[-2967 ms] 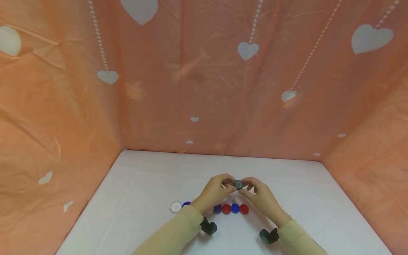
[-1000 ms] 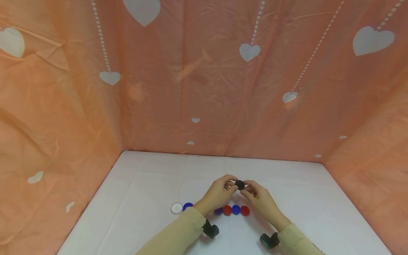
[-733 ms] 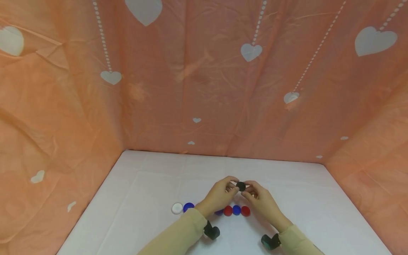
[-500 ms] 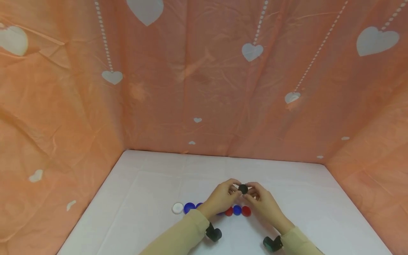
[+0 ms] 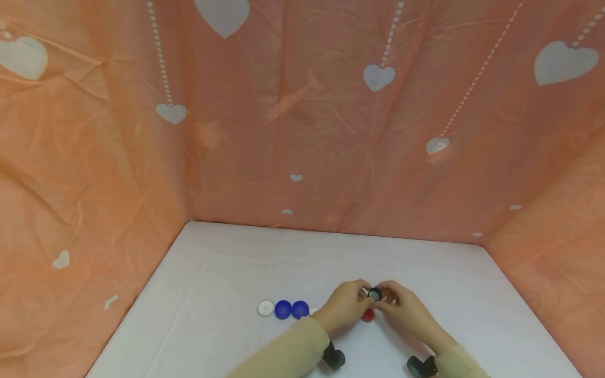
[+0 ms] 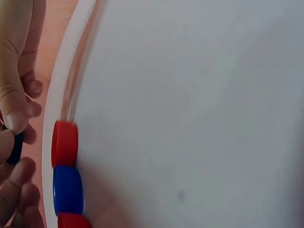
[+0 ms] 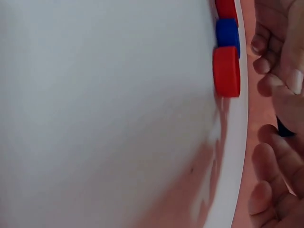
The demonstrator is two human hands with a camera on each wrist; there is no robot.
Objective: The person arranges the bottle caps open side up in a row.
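A small black bottle cap [image 5: 375,294] is held just above the table, its paler hollow side showing in the head view. My left hand [image 5: 344,308] pinches it from the left between thumb and fingers. From the other side my right hand [image 5: 410,312] grips the same cap. Both wrist views catch only its dark edge between the fingertips. Just below the hands lies a red bottle cap [image 5: 367,315], the right end of a row. Beside it the left wrist view shows a blue cap [image 6: 68,190]; my left hand hides this part in the head view.
A white cap [image 5: 266,308], a blue cap [image 5: 283,310] and another blue cap [image 5: 300,310] form the row's left part on the white table [image 5: 227,262]. Orange cloth [image 5: 321,131] with hearts encloses the back and sides. A dark wrist mount [image 5: 334,358] hangs under each sleeve.
Both hands have come nearer and to the right with the black cap, lower over the row. The cap has turned from its plain dark face to its paler hollow side.
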